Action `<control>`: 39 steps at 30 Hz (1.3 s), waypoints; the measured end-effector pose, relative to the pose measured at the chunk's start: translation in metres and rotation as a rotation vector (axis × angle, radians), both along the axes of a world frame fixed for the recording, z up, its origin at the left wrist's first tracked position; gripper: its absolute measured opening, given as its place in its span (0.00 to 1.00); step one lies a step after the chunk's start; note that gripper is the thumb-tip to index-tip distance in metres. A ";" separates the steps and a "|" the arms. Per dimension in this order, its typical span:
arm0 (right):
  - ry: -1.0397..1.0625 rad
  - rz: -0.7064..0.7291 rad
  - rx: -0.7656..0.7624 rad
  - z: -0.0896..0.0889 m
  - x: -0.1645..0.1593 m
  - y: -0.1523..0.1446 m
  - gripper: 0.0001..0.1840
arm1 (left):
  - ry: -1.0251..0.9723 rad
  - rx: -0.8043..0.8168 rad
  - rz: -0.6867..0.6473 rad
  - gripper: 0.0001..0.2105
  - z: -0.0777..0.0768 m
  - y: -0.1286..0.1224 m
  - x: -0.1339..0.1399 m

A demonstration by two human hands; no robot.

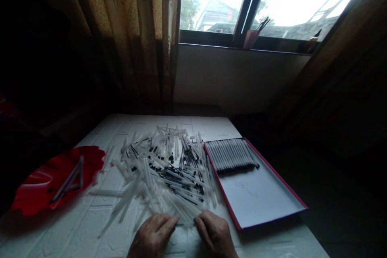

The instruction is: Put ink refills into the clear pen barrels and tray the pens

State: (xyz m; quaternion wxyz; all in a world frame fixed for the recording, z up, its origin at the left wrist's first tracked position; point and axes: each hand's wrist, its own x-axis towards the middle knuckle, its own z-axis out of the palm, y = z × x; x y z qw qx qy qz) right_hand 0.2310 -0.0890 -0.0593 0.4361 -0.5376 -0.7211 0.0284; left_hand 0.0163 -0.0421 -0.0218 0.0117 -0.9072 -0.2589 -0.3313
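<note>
My left hand [154, 234] and my right hand [214, 233] are near the front of the table, each closed in a pinch. Between them they hold a thin pen [185, 223] level, one end in each hand. Its ends are hidden by my fingers, so I cannot tell whether it is a whole pen or part of one. Just beyond my hands lies a loose heap of transparent pen barrels [151, 185], with dark ink refills [189, 151] and small black caps [155, 167] mixed in.
To the right, a shallow red-edged box lid [266, 205] holds a row of pens [232, 155] with black ends. A red scalloped dish [33, 193] with several pen pieces stands at the left. The white brick-patterned table [99, 133] faces a window [217, 4] with curtains [136, 20].
</note>
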 end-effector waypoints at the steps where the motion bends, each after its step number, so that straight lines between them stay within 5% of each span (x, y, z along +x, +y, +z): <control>1: -0.019 -0.016 0.013 0.000 0.000 0.000 0.25 | -0.003 0.006 0.000 0.21 0.000 0.000 0.001; 4: -0.002 -0.019 0.000 0.002 -0.001 -0.001 0.27 | -0.002 0.014 -0.007 0.20 0.001 0.000 0.001; 11: 0.242 0.085 -0.100 0.011 -0.002 -0.011 0.10 | -0.023 -0.012 0.023 0.19 0.002 0.000 -0.001; 20: 0.166 0.123 -0.173 0.018 0.003 -0.012 0.05 | -0.020 -0.004 0.000 0.19 0.001 -0.001 -0.001; 31: 0.073 0.017 -0.115 -0.008 -0.001 -0.009 0.28 | -0.011 -0.024 -0.010 0.19 0.003 -0.002 0.000; 39: 0.259 0.074 -0.145 0.011 -0.002 -0.015 0.11 | -0.039 -0.068 0.000 0.17 0.001 -0.003 0.000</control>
